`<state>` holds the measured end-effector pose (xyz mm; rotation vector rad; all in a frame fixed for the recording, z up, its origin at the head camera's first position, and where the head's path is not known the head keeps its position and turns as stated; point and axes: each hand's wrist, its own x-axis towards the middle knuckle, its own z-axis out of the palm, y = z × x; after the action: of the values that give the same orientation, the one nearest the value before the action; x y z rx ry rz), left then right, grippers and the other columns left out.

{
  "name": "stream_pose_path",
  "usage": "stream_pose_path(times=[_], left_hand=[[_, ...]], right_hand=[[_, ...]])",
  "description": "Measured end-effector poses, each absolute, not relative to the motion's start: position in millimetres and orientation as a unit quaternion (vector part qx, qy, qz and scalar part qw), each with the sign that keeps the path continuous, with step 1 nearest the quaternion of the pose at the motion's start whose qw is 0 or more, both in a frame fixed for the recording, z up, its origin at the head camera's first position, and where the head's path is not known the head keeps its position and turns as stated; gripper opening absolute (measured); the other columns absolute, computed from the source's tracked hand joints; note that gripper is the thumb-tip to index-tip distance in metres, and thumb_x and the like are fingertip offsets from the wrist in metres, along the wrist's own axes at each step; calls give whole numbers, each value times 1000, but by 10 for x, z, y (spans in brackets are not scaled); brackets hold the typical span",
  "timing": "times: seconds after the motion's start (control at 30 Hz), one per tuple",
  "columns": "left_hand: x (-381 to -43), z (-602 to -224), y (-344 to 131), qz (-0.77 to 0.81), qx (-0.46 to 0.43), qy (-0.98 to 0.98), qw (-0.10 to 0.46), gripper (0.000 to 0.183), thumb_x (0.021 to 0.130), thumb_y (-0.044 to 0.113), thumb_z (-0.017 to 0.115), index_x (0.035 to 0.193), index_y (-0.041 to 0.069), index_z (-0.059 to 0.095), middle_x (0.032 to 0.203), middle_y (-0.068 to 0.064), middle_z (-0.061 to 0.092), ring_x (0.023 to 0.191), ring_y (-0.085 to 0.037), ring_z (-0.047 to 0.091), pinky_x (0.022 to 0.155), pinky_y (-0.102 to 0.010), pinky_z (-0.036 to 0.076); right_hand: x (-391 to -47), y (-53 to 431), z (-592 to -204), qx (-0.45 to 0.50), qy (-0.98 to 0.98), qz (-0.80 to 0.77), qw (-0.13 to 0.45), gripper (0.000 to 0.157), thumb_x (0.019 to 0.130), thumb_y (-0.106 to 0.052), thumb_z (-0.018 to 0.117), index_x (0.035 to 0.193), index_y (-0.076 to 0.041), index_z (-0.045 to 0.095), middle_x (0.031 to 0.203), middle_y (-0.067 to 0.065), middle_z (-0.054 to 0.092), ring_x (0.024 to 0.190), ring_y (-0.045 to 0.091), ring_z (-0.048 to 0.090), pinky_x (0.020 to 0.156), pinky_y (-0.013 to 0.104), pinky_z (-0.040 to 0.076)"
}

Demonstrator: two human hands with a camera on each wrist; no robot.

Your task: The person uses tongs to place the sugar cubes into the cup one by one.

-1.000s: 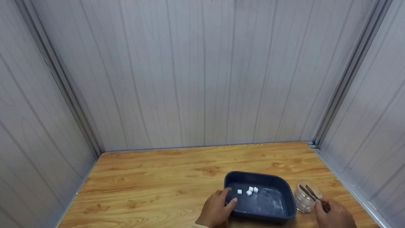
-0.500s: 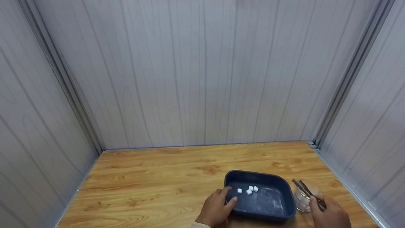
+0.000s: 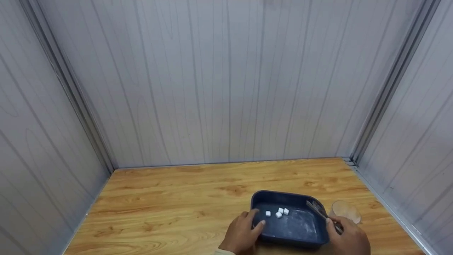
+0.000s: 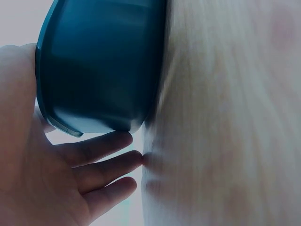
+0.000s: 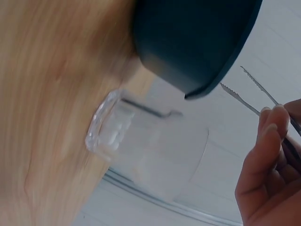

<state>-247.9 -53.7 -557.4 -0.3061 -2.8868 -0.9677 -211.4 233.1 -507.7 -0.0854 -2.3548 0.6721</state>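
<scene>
A dark blue rectangular container (image 3: 293,242) stands on the table, with several small white cubes (image 3: 279,214) at its inner left. My left hand (image 3: 241,232) holds its left rim, thumb over the inner side; in the left wrist view the straighter fingers (image 4: 110,169) lie along the outer wall. Metal tweezers (image 3: 317,209) with serrated tips are pinched in my right hand (image 3: 350,239). Their tips overlap the container's right end in the head view; in the right wrist view they stand apart with nothing between them. A clear glass (image 5: 155,146) stands beside the container, partly behind my right hand.
Whitish pieces (image 5: 114,132) show near the bottom of the glass. The wood-grain table (image 3: 170,205) extends left of the container. Grey panel walls (image 3: 226,88) enclose the back and both sides.
My right hand has moved left with the tweezers, from over the glass to the container's right end. The left hand, the container and the cubes stay in place.
</scene>
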Motion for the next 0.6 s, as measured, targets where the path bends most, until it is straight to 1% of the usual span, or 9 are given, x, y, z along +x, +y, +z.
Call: stream_pose_path(times=[0.07, 0.13, 0.23, 0.33, 0.43, 0.5, 0.6], left_hand=[[-2477, -5576, -542, -319, -100, -942, 39, 54, 89, 60, 44, 128, 25, 54, 112, -3, 59, 101, -21, 57, 85, -43, 45], [-2477, -5574, -549, -322, -100, -941, 35, 56, 88, 62, 43, 129, 25, 53, 113, -3, 59, 101, -22, 57, 85, -43, 45], [-2481, -5577, -559, -325, -95, -940, 31, 58, 87, 65, 41, 129, 26, 53, 114, -3, 58, 102, -22, 57, 85, -44, 45], [-2483, -5587, -564, -326, -91, -940, 36, 58, 87, 65, 41, 129, 26, 53, 113, -2, 58, 102, -21, 57, 86, -43, 45], [-2479, -5597, -557, -328, -94, -939, 38, 56, 88, 64, 42, 129, 27, 53, 112, -1, 58, 101, -21, 57, 85, -43, 45], [-2478, -5600, -549, -329, -96, -939, 36, 54, 88, 62, 43, 128, 27, 53, 112, 0, 58, 100, -20, 57, 84, -42, 45], [-2491, -5595, -545, -325, -100, -940, 41, 52, 89, 60, 44, 128, 28, 53, 112, 0, 58, 100, -20, 57, 84, -42, 46]], right_hand=[[-2135, 2287, -5106, -7, -901, 255, 350, 10, 73, -17, 74, 79, -11, 70, 72, -1, 65, 65, 20, 63, 59, 42, 48], [-2158, 2235, -5130, 7, -905, 246, 348, 10, 71, -17, 75, 77, -12, 70, 70, -4, 63, 63, 17, 60, 57, 40, 47], [-2191, 2152, -5159, 19, -914, 247, 320, 9, 73, -19, 75, 78, -14, 70, 69, -7, 63, 64, 15, 60, 59, 39, 47], [-2215, 2083, -5177, 26, -925, 253, 281, 10, 75, -21, 74, 80, -14, 70, 72, -6, 64, 66, 16, 61, 62, 41, 48], [-2220, 2047, -5193, 29, -931, 261, 253, 8, 77, -21, 73, 82, -15, 70, 75, -5, 65, 68, 16, 62, 64, 42, 49], [-2220, 2036, -5201, 31, -933, 264, 245, 7, 77, -21, 73, 81, -16, 70, 75, -5, 64, 68, 16, 62, 63, 41, 49], [-2245, 2024, -5216, 38, -932, 261, 247, 7, 76, -20, 73, 81, -15, 70, 75, -4, 65, 69, 16, 62, 64, 41, 49]])
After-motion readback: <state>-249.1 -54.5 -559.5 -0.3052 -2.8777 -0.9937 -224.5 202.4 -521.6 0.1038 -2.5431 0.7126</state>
